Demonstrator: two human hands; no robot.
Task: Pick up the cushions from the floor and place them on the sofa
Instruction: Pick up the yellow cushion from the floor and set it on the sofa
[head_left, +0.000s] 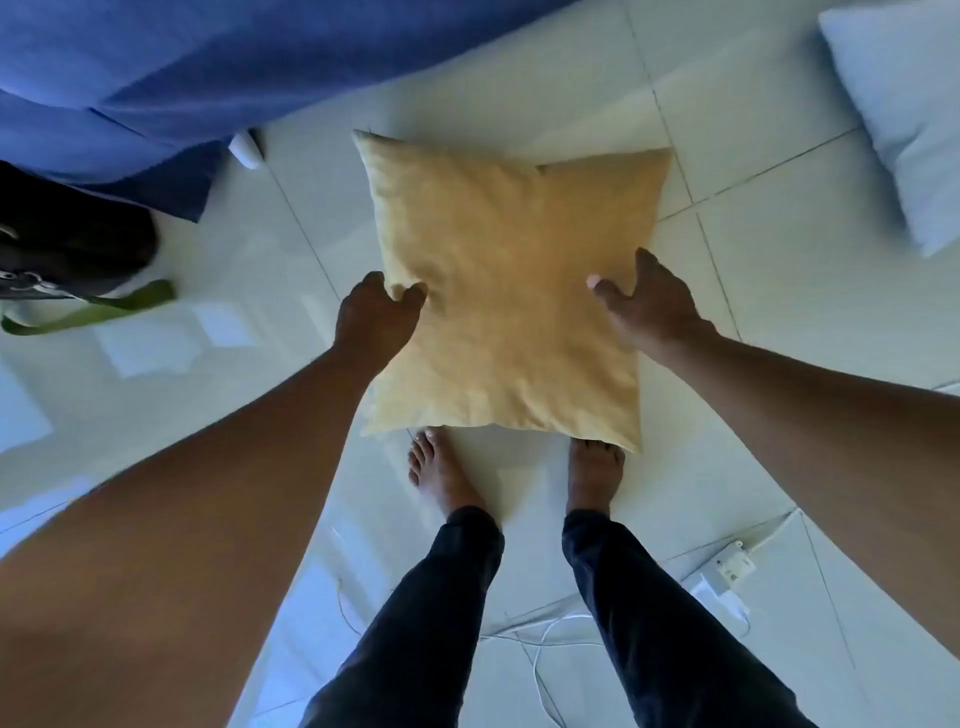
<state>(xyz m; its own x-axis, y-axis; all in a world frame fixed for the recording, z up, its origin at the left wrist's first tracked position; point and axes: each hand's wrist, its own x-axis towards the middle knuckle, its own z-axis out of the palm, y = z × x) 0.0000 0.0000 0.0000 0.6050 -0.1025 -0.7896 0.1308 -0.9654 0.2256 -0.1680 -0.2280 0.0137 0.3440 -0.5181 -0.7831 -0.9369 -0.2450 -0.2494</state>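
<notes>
Both hands (511, 306) grip the yellow cushion (509, 291) (opposite edges).

Yellow cushion (506, 291): square, plump, held flat above the tiled floor. Pale blue cushion (904, 114): lying on floor, far right. Blue sofa (182, 67): upper left.

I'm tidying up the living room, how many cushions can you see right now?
2. A yellow cushion is gripped by the left hand and right hand; a pale cushion lies on the floor, upper right. Others may be out of view.
</notes>
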